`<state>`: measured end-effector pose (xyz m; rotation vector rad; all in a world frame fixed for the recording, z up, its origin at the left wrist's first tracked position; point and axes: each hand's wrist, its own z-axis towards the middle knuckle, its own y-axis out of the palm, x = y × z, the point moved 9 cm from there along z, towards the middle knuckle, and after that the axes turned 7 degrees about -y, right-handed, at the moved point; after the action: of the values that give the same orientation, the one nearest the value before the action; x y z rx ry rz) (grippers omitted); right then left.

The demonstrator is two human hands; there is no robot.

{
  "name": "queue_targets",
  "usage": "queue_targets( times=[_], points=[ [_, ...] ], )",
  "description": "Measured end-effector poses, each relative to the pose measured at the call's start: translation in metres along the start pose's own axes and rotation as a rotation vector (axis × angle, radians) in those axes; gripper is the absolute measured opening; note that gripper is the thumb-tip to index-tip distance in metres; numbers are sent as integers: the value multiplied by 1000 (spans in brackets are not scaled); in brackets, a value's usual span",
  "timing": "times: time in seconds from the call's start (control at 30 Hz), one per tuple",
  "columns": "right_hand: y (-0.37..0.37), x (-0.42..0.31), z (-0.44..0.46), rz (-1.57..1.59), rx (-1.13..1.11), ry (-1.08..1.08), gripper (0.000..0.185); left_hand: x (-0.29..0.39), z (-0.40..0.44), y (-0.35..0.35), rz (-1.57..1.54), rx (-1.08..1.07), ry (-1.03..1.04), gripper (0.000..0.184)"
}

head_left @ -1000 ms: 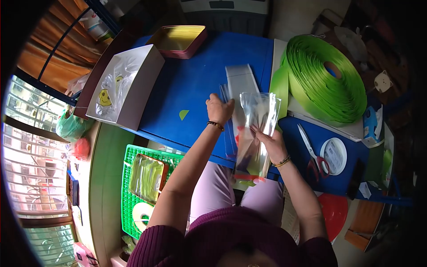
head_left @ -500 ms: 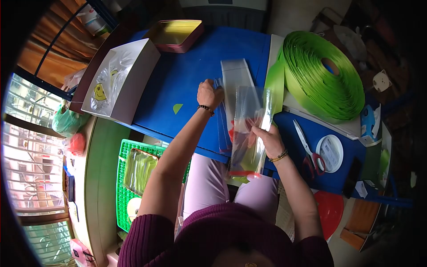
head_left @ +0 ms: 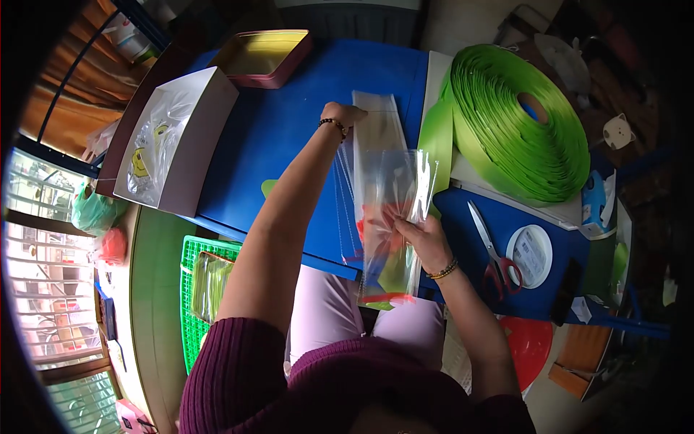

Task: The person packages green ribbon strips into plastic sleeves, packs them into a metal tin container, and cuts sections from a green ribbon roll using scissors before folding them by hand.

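Observation:
My right hand [head_left: 426, 242] pinches a clear plastic sleeve [head_left: 390, 177] near its middle and holds it over the table's front edge. Red and green show through the lower part of this sleeve, which has a red band at its bottom end. Farther back, my left hand [head_left: 343, 116] has its fingers drawn together at the left edge of a flat clear sleeve [head_left: 376, 119] lying on the blue table [head_left: 289, 130]. What its fingertips grip, if anything, is hidden. Another clear sleeve [head_left: 344, 188] with dotted edges lies below that hand.
A big green ribbon roll [head_left: 499, 130] stands at right, its loose end hanging beside the sleeves. Scissors [head_left: 494, 253] and a white round lid [head_left: 531, 257] lie nearer. At left are a white box [head_left: 195, 152] of plastic bags, a tin [head_left: 285, 69] and a green basket [head_left: 189, 289].
My left hand has moved away from me to the far part of the flat sleeve. My right hand has lowered slightly with its sleeve. The view has shifted a little.

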<state>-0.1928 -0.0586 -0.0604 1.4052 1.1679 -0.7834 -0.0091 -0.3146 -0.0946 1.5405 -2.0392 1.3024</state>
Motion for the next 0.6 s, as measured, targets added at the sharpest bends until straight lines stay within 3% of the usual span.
queue_targets(
  times=[0.03,0.07,0.2,0.3,0.43,0.53,0.6],
  points=[
    [2,-2,-1,3,2,4,23,4,1,3,-54,-12,41,27],
    [5,-9,-3,20,-8,-28,23,8,2,6,-108,-23,82,20],
    [1,-11,-6,70,-29,-35,20,17,-24,2,-23,-80,136,15],
    [-11,-9,-14,94,-100,-25,18,18,-72,-12,-193,-241,135,22],
    [-16,-31,-29,108,-87,0,15,-18,-48,-16,-228,-407,80,21],
    [-25,-37,-27,125,-86,-92,15,-25,-43,-25,-42,-322,92,33],
    [-30,-35,-29,116,-64,-79,14,-14,-51,-44,383,35,227,45]
  ],
)
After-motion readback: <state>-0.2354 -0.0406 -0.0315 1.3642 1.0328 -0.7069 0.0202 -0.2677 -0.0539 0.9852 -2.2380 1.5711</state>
